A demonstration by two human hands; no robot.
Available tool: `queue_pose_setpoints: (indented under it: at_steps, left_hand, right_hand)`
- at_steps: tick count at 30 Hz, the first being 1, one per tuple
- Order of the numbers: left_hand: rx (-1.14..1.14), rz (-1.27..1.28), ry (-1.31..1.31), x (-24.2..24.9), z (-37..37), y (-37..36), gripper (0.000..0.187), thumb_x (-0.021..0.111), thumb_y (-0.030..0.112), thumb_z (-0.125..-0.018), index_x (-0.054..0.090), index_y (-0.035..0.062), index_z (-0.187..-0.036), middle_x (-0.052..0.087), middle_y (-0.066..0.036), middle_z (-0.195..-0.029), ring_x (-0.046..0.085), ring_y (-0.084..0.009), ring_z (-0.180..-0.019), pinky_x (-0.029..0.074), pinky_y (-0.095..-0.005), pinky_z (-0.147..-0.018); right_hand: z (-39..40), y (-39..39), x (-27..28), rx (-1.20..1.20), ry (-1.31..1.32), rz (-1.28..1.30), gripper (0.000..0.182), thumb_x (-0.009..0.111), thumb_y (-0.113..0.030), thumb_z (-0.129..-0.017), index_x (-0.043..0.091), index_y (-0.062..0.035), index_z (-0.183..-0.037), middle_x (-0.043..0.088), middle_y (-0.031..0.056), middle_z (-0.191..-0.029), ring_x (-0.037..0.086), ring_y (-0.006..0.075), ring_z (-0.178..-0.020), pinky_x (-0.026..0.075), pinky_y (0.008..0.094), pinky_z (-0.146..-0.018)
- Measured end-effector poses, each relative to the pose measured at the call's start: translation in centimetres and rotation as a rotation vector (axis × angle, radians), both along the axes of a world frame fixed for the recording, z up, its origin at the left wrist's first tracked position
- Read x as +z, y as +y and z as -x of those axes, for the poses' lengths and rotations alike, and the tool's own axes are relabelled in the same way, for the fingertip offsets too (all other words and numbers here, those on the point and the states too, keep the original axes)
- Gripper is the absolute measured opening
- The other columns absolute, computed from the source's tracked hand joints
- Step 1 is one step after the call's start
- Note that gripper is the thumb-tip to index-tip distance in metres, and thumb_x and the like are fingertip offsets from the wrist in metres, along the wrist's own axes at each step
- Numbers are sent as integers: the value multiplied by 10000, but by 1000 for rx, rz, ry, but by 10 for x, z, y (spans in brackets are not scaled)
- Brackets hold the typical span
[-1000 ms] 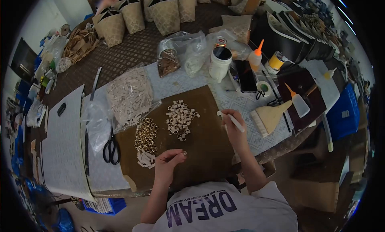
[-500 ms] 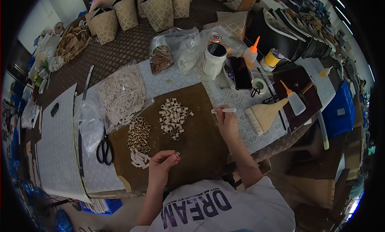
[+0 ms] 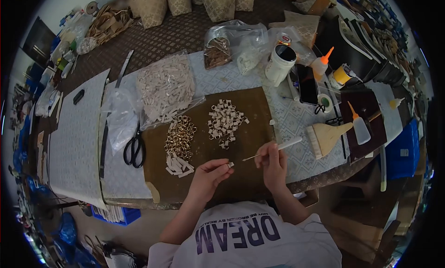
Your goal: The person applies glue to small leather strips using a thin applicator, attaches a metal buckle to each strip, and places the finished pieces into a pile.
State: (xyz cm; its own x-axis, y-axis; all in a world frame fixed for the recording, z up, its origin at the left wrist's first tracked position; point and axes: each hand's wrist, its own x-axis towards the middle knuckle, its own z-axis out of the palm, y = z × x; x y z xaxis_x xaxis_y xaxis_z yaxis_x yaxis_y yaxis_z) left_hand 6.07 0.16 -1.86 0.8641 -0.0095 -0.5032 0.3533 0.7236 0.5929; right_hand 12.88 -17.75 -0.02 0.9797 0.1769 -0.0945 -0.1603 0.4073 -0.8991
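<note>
My left hand (image 3: 211, 177) pinches a small pale tab (image 3: 231, 164) between thumb and fingertips; whether a ring is on it I cannot make out. My right hand (image 3: 273, 166) is closed around a thin white-handled tool (image 3: 292, 143) whose fine tip points left, just short of the tab. Both hands are over a brown mat (image 3: 250, 106). Beyond them lie a pile of folded pale tabs with rings (image 3: 226, 122), a heap of gold-coloured rings (image 3: 181, 136) and some flat pale strips (image 3: 179, 166). A small white piece (image 3: 272, 122) rests by the mat's right edge.
Black scissors (image 3: 134, 151) and a clear bag of pale strips (image 3: 166, 85) are on the left. A wide brush (image 3: 324, 136), glue bottles (image 3: 360, 129), a white tub (image 3: 280, 66) and a phone (image 3: 307, 85) stand or lie right. Patterned bags (image 3: 218, 4) line the back.
The view has shifted, so the table things appear farther right. My right hand has come nearer my left, bringing the tool's tip close to the tab. My left hand keeps its pinch.
</note>
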Motion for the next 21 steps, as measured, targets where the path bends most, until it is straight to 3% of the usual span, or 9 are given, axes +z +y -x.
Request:
queue_pose_setpoints:
  at_steps: [16, 21]
  left_hand:
    - [-14, 18, -38, 2, 8, 1, 220, 641, 50, -831, 620, -20, -1038, 656, -108, -929, 651, -185, -846, 531, -245, -754]
    - [-21, 19, -34, 4, 7, 2, 204, 649, 47, -824, 624, -10, -1018, 653, -93, -922, 646, -172, -848, 523, -246, -765]
  right_hand:
    - [10, 12, -13, 89, -210, 202, 346, 370, -289, -991, 469, -45, -766, 485, 22, -673, 430, 69, -542, 360, 210, -495]
    - [4, 5, -2, -54, -81, -79, 348, 384, -296, -989, 460, -42, -764, 478, 50, -697, 435, 119, -573, 364, 251, -505]
